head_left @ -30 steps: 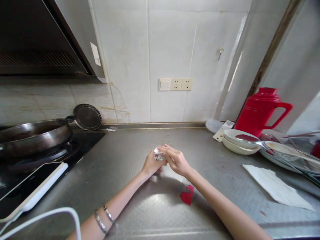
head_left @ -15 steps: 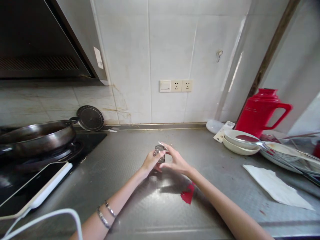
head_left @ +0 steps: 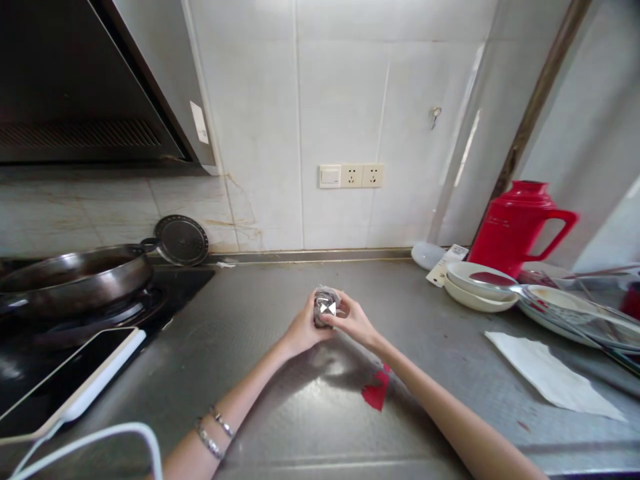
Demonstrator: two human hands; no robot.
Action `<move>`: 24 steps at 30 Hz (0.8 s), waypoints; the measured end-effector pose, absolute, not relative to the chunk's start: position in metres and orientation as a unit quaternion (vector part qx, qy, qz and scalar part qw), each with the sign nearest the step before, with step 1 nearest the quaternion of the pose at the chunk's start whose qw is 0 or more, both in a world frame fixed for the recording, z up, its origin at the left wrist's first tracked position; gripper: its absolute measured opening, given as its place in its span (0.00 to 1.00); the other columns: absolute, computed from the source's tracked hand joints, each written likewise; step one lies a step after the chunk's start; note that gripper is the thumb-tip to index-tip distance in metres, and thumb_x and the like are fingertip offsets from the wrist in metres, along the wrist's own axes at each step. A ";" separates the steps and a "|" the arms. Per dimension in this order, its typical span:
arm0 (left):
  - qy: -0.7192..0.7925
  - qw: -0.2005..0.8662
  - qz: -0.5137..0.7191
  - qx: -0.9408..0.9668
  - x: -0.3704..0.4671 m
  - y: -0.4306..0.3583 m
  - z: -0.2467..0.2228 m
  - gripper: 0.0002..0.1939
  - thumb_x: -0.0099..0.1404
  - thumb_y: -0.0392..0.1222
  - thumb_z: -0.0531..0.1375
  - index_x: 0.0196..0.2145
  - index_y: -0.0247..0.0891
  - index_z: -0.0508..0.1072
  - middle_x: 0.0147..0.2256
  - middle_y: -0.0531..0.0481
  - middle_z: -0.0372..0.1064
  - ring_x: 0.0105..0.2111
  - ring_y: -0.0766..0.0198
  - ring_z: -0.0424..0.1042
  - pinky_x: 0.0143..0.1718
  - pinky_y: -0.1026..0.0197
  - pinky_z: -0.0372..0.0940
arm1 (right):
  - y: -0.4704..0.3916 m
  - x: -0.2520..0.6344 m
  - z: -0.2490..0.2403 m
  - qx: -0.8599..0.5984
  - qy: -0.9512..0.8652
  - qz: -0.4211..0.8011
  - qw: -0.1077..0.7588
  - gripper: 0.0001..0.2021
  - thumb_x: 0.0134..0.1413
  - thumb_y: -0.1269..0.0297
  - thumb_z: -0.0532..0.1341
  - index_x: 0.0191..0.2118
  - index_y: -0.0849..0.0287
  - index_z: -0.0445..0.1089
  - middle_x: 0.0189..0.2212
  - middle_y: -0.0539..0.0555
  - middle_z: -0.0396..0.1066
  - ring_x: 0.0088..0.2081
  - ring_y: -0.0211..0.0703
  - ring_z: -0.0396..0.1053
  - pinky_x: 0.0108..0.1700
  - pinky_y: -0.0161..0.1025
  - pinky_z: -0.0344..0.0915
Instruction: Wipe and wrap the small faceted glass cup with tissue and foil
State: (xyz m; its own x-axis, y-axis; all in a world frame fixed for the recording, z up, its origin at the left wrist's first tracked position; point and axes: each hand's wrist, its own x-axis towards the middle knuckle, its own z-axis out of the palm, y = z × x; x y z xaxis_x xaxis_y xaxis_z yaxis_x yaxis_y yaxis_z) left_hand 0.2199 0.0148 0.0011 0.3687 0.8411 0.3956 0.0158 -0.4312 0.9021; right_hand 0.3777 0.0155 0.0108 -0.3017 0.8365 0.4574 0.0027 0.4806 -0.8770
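Just above the steel counter [head_left: 280,427], I hold a small silvery block with a shiny, foil-like surface [head_left: 326,308]. My left hand [head_left: 304,328] is wrapped round its left side and underside. The thumb and fingers of my right hand [head_left: 356,323] touch its right side and front. Its back and bottom are hidden, and I cannot make out its exact kind. Below my right wrist lies a torn red scrap [head_left: 376,392], flat on the counter.
At left, a metal pan [head_left: 75,283] sits on the black stove, and a phone [head_left: 65,380] with a white cable lies before it. To the right are a white paper sheet [head_left: 550,373], stacked bowls [head_left: 480,297], patterned plates [head_left: 575,307] and a red thermos jug [head_left: 515,227].
The silvery block has turned, and a bright faceted face now points toward me. My left hand has closed further round it, and my right fingers have shifted along its right side.
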 end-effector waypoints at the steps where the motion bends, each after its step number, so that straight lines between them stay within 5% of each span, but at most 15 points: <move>1: 0.313 0.425 0.479 0.702 0.221 0.015 -0.001 0.45 0.46 0.34 0.70 0.59 0.40 0.54 0.52 0.39 0.67 0.50 0.55 0.70 0.53 0.53 0.62 | 0.014 0.377 0.011 -0.302 -0.708 0.398 0.500 0.28 0.46 0.61 0.67 0.55 0.57 0.64 0.48 0.57 0.72 0.46 0.47 0.72 0.47 0.45 0.71; 11: 0.389 0.394 0.512 0.657 0.226 0.018 -0.010 0.39 0.43 0.33 0.70 0.52 0.37 0.59 0.46 0.43 0.70 0.44 0.57 0.72 0.47 0.56 0.65 | 0.010 0.385 0.018 -0.327 -0.765 0.277 0.481 0.20 0.62 0.56 0.54 0.57 0.54 0.64 0.54 0.57 0.69 0.53 0.48 0.68 0.52 0.47 0.68; 24: 0.429 0.362 0.514 0.649 0.228 0.015 -0.007 0.37 0.42 0.32 0.69 0.49 0.37 0.60 0.39 0.50 0.71 0.37 0.61 0.72 0.40 0.60 0.64 | 0.019 0.383 0.010 -0.369 -0.746 0.189 0.522 0.17 0.64 0.57 0.51 0.49 0.57 0.72 0.42 0.56 0.77 0.41 0.45 0.75 0.44 0.41 0.70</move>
State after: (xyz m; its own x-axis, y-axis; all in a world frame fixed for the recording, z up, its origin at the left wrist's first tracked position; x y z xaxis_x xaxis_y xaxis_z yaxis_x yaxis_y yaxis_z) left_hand 0.2281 0.0146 -0.0065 0.1048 0.9284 0.3564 0.1848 -0.3703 0.9103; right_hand 0.3829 0.0193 0.0101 -0.1838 0.7472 0.6387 0.3534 0.6565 -0.6664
